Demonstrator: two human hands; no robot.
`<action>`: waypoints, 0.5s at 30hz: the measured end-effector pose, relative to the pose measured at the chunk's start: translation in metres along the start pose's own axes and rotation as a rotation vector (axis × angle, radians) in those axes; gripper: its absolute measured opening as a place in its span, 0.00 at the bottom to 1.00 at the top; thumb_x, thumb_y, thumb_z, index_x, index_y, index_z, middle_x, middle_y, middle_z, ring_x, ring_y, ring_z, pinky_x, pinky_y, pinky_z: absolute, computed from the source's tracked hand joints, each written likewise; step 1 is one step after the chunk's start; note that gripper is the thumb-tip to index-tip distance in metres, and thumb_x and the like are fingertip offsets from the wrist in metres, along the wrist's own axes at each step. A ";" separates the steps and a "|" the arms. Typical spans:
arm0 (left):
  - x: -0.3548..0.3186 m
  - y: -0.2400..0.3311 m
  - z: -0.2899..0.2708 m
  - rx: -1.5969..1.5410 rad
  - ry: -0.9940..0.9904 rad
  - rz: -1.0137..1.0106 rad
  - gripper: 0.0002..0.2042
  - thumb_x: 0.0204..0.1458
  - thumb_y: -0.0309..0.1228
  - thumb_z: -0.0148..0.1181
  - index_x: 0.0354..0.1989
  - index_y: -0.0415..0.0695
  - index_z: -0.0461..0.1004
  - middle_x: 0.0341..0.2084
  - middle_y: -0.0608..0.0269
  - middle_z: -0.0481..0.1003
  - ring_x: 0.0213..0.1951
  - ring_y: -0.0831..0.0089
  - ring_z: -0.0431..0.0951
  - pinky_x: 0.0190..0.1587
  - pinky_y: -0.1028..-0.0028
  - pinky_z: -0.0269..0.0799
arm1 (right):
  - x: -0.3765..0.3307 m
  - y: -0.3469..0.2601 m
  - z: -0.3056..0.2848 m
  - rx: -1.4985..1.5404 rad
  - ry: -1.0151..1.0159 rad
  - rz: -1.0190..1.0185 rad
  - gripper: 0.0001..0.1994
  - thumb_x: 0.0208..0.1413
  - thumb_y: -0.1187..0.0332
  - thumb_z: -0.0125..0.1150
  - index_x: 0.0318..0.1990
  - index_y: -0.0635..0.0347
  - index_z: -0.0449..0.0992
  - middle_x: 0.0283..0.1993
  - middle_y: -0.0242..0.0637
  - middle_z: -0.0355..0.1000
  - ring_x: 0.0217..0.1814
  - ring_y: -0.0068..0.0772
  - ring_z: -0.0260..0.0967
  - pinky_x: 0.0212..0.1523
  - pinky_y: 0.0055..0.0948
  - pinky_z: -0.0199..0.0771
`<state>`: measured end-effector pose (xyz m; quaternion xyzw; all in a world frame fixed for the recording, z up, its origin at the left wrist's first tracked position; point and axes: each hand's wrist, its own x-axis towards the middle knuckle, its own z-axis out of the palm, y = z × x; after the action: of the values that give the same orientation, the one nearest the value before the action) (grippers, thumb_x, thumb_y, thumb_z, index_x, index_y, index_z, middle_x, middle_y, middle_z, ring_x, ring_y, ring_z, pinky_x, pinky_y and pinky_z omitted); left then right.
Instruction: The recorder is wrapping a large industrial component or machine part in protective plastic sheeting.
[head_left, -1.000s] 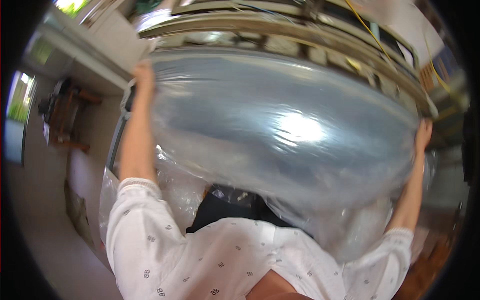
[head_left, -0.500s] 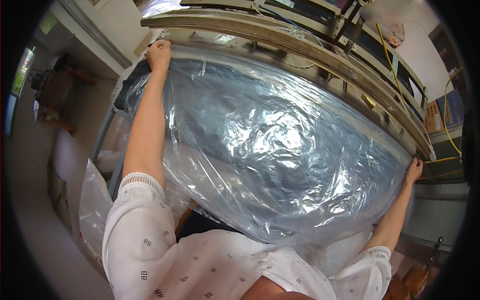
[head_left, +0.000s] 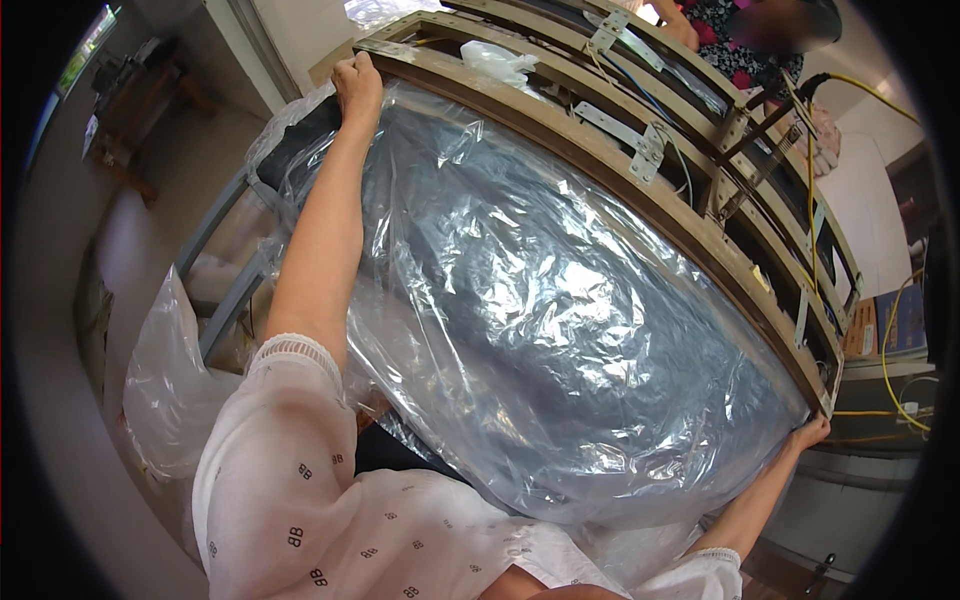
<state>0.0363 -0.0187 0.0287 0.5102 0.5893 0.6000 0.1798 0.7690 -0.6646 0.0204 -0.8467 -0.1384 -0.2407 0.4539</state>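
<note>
A large clear plastic bag (head_left: 560, 310) lies stretched in front of me, its wrinkled surface full of bright glints. Dark material (head_left: 312, 130) shows through it at the left. My left hand (head_left: 358, 88) is closed on the far left corner of the plastic. At the opposite corner, on the right, my right hand (head_left: 808, 432) pinches the edge, fingers closed. Between my hands, a long wooden bar (head_left: 590, 178) of a hinged frame runs along the bag's far edge, touching or nearly touching it. Both hands are right beside the bar's ends.
Behind the bar stand more wooden rails with metal brackets (head_left: 650, 152) and a yellow cable (head_left: 810, 190). A white plastic scrap (head_left: 497, 62) lies on the frame. Across it is another person (head_left: 715, 35). Grey metal legs (head_left: 215, 230) and loose film (head_left: 165, 370) are at left, cartons (head_left: 900, 320) at right.
The wooden bar has come down toward me onto or close against the bag's far edge. My hands keep hold of the corners. More of the other person shows at the top right.
</note>
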 end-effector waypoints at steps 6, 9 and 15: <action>0.009 0.008 -0.012 0.065 -0.058 -0.065 0.24 0.53 0.45 0.42 0.40 0.31 0.68 0.40 0.38 0.68 0.46 0.46 0.67 0.51 0.58 0.59 | -0.006 -0.025 0.009 0.130 -0.055 -0.002 0.20 0.57 0.63 0.39 0.45 0.73 0.70 0.44 0.49 0.71 0.42 0.39 0.67 0.44 0.32 0.65; -0.005 0.013 -0.020 0.339 -0.280 0.067 0.28 0.52 0.53 0.41 0.47 0.38 0.68 0.45 0.41 0.69 0.50 0.42 0.65 0.51 0.56 0.59 | -0.018 -0.052 0.007 -0.149 0.031 -0.353 0.18 0.58 0.63 0.41 0.39 0.70 0.74 0.37 0.45 0.74 0.40 0.37 0.70 0.40 0.35 0.68; 0.067 -0.036 -0.069 -0.002 -0.523 0.021 0.18 0.51 0.39 0.54 0.45 0.40 0.73 0.42 0.59 0.74 0.44 0.70 0.72 0.49 0.72 0.64 | -0.070 -0.089 -0.060 -0.767 0.160 -0.615 0.09 0.52 0.62 0.48 0.33 0.55 0.71 0.34 0.38 0.68 0.38 0.44 0.65 0.38 0.44 0.64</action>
<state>-0.0617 0.0085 0.0381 0.6540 0.5167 0.4501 0.3204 0.6529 -0.6668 0.0739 -0.8514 -0.2480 -0.4614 0.0269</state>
